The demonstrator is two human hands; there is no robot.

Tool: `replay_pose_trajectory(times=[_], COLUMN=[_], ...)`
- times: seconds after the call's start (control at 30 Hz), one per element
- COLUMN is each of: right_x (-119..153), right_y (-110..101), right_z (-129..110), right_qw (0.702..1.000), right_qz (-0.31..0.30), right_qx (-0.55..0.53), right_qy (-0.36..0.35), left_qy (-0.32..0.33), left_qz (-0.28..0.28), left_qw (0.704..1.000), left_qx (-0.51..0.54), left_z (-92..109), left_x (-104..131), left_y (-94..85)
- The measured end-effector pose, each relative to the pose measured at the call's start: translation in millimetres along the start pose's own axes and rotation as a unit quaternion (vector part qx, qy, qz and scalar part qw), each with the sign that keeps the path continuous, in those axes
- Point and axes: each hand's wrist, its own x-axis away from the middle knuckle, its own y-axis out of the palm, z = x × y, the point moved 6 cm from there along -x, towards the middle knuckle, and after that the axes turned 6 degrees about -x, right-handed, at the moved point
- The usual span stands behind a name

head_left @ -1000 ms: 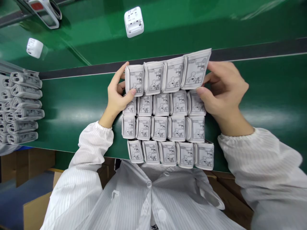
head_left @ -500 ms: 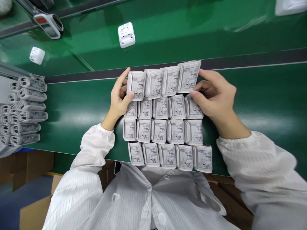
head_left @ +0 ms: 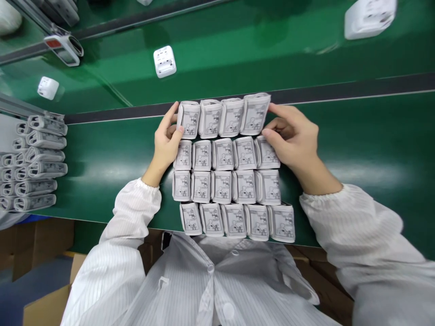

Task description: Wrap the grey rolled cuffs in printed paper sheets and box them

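Note:
Four folded grey cuffs with printed line drawings stand in a row, held between my two hands at the far side of the block. My left hand presses the row's left end, thumb in front and fingers behind. At the other end, my right hand grips the rightmost cuff, which leans to the right. Nearer to me are three more rows of the same folded cuffs, lined up on the green work surface. My right thumb is close to the second row's right end.
Beyond the dark strip, white square devices lie on a green belt. A device with a cuff hangs at the upper left. More rolled cuffs are stacked at the left. Cardboard boxes stand below the bench edge.
The held row has drawn slightly closer together between my hands, with my right hand shifting left. The white devices on the belt have moved left in view. The view itself has shifted a little.

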Motion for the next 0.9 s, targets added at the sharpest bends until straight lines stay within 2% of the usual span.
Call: replay_pose_trajectory(times=[0.2, 0.4, 0.9], right_x=[0.0, -1.0, -2.1], right_y=[4.2, 7.0, 7.6], right_z=[5.9, 6.4, -2.3], right_qw=[1.0, 0.999, 0.998], right_qz=[-0.018, -0.02, -0.037], right_qx=[0.012, 0.028, 0.006], right_qy=[-0.002, 0.005, 0.044], left_qy=[0.0, 0.004, -0.004], left_qz=[0.009, 0.032, 0.013], left_qw=[1.0, 0.999, 1.0], left_qx=[0.018, 0.014, 0.018], left_z=[-9.9, -4.5, -4.3], left_x=[-4.2, -2.7, -3.9], left_y=[-0.5, -4.0, -3.8])
